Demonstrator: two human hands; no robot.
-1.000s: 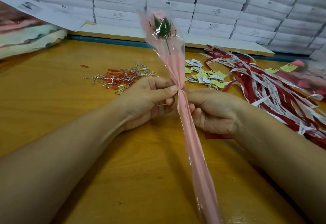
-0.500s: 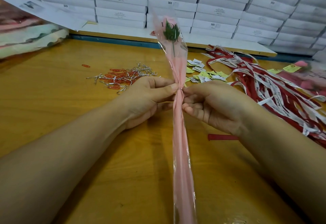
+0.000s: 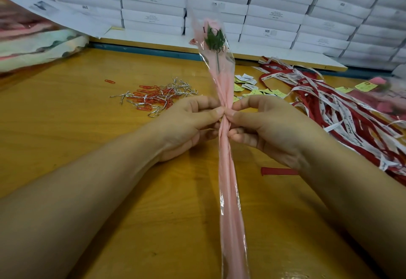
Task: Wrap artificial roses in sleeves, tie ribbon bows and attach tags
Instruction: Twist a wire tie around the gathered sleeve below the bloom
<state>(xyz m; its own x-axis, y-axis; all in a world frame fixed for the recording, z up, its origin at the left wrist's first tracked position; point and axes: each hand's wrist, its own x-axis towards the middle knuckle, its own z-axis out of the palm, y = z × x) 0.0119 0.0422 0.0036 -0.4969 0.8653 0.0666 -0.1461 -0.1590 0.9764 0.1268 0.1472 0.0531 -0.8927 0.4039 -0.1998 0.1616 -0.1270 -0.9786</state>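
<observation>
A pink artificial rose (image 3: pixel 212 25) with green leaves stands inside a clear and pink sleeve (image 3: pixel 228 190), held upright over the wooden table (image 3: pixel 77 138). My left hand (image 3: pixel 189 124) and my right hand (image 3: pixel 265 124) pinch the gathered sleeve from both sides at its narrow waist, thumbs and forefingers meeting there. Whatever tie sits at the pinch is hidden by my fingertips. A heap of red and white ribbons (image 3: pixel 351 111) lies to the right, and small white and yellow tags (image 3: pixel 250 85) lie behind my right hand.
Silver twist ties and red paper clips (image 3: pixel 158 98) are scattered left of the rose. One short red ribbon piece (image 3: pixel 279 171) lies under my right wrist. Stacked white boxes (image 3: pixel 263 3) line the back. Folded fabric (image 3: pixel 37 45) sits far left; more wrapped roses (image 3: pixel 386 94) at far right.
The rose has swung from leaning left to nearly upright and shifted right. My right hand has turned and closed in, its thumb and forefinger now pinching the sleeve's waist opposite the left.
</observation>
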